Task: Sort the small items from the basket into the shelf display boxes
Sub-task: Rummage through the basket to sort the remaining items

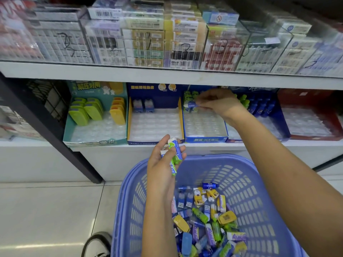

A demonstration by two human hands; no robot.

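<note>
- Handwritten "3" on a clear case, straight above the small blue item pinched by the right hand.
- Another "3" on the next clear case, up and right of that pinch.
- "1" on a third clear case, up and left of it; the scrawls farther left cannot be read.
- No-smoking sign on a light-blue pack, high above the pinch.
- "解压" on the front lip of the blue display box, just right of the sticks gripped by the left hand.
- "橡皮" on the front lip of the teal display box, left of that grip.
- QR code on a yellow item in the basket, below both grips.
</note>
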